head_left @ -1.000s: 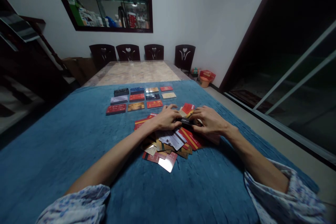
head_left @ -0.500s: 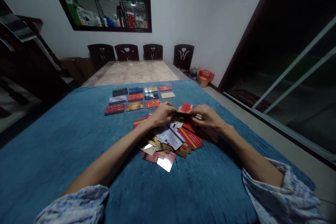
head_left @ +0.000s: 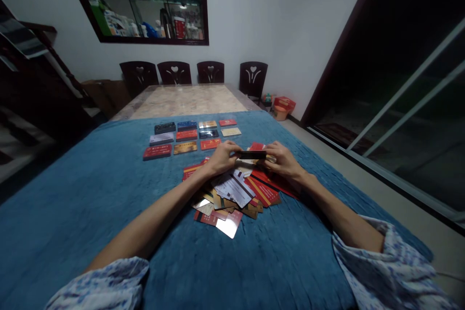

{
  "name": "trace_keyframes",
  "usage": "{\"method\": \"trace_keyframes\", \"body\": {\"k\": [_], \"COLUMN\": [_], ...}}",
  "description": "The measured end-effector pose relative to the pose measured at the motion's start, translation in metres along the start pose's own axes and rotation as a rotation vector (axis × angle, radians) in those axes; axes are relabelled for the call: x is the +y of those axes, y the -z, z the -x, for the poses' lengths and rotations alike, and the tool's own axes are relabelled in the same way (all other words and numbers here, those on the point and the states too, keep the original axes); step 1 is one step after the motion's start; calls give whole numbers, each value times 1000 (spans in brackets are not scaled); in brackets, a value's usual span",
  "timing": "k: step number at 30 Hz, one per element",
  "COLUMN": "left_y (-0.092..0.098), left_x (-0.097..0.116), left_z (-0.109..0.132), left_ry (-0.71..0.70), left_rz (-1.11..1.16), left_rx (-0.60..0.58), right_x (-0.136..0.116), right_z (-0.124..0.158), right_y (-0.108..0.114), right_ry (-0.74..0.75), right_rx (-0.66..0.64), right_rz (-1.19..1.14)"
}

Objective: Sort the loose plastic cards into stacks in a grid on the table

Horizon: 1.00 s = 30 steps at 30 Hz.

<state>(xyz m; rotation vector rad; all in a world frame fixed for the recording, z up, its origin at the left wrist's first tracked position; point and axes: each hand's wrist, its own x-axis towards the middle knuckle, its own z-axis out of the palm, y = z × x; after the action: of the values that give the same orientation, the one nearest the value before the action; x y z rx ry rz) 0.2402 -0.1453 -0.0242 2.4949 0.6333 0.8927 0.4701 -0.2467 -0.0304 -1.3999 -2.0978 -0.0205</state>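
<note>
A loose heap of plastic cards (head_left: 236,193), red, gold, white and mirrored, lies on the blue cloth (head_left: 90,203) in front of me. My left hand (head_left: 222,157) and my right hand (head_left: 284,161) hold a thin dark stack of cards (head_left: 252,154) between them just above the far side of the heap. Each hand pinches one end of the stack. Beyond my hands, small sorted stacks of cards (head_left: 189,135) lie in three neat rows.
The blue cloth covers the near part of a long table (head_left: 189,99) with a bare marble far end. Dark chairs (head_left: 210,71) line the far side. A glass wall cabinet (head_left: 145,0) hangs above. A sliding glass door (head_left: 407,106) stands at the right.
Both hands have lifted the dark stack off the heap and carried it slightly farther from me. The heap and sorted rows have not moved.
</note>
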Motion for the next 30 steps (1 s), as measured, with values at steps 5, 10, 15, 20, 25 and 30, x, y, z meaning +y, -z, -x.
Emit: {"method": "trace_keyframes", "body": {"k": [5, 10, 15, 20, 25, 30], "left_y": [2, 3, 7, 14, 15, 4], "left_x": [-2, 1, 8, 19, 28, 24], "left_z": [-1, -1, -2, -1, 0, 0], "left_ry": [11, -10, -20, -58, -92, -104], "left_rz": [35, 45, 58, 121, 185, 165], "left_rx": [6, -17, -30, 34, 80, 60], "right_x": [-8, -16, -21, -25, -33, -39], "right_z": [1, 1, 1, -1, -2, 0], "right_y": [1, 0, 0, 5, 8, 3], "right_ry": [-28, -47, -37, 38, 81, 123], "right_rx": [196, 271, 319, 411, 359, 331], "right_rz": [-57, -89, -42, 50, 102, 88]}}
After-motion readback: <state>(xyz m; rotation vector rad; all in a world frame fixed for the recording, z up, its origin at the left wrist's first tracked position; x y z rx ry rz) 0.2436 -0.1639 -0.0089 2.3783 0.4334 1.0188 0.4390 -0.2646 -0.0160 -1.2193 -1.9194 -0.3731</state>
